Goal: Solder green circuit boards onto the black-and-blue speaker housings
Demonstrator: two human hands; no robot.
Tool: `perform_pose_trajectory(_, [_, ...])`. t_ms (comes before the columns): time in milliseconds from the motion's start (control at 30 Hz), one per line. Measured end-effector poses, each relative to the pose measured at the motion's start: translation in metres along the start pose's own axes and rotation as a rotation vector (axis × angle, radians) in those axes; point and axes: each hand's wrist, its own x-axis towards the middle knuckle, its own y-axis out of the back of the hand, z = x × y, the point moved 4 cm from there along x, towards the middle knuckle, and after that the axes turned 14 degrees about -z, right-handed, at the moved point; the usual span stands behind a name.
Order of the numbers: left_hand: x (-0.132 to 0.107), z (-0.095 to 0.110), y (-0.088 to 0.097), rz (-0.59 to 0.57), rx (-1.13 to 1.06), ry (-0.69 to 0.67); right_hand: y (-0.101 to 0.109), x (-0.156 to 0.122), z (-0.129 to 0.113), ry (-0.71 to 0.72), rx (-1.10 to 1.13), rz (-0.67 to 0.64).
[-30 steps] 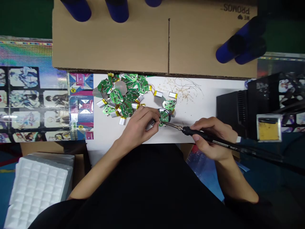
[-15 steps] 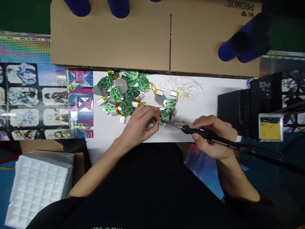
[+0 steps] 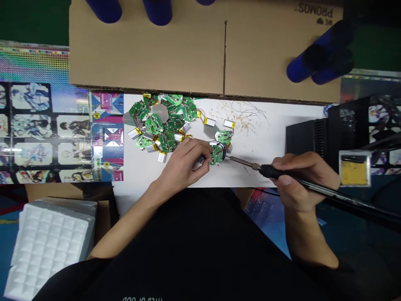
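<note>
Soldering iron (image 3: 244, 162) sits in the right hand (image 3: 302, 179), fingers curled round its black grip, its tip just apart from a round green circuit board (image 3: 216, 154). The left hand (image 3: 184, 165) pinches that board's edge above a white work sheet (image 3: 257, 173), near a heap of green boards (image 3: 153, 124) and silver pouch batteries (image 3: 209, 121).
</note>
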Motion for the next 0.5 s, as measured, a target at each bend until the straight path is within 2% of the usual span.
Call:
perform_pose_trajectory(100, [0.000, 0.000, 0.000, -0.010, -0.002, 0.014, -0.008, -0.004, -0.005, -0.010, 0.039, 0.079])
perform_pose_trajectory(167, [0.000, -0.001, 0.000, -0.022, -0.002, 0.025, -0.021, -0.006, -0.010, 0.000, 0.064, 0.068])
perform_pose_trajectory(233, [0.000, -0.001, 0.001, -0.031, 0.004, 0.027, -0.037, -0.007, -0.012, 0.028, 0.046, -0.010])
perform_pose_trajectory(367, [0.000, -0.001, 0.002, -0.039, 0.009, 0.011, -0.068, -0.006, -0.008, 0.141, -0.253, -0.219])
perform_pose_trajectory(500, [-0.001, -0.002, 0.002, -0.052, 0.004, -0.015, -0.081, -0.001, 0.003, 0.219, -0.378, -0.241])
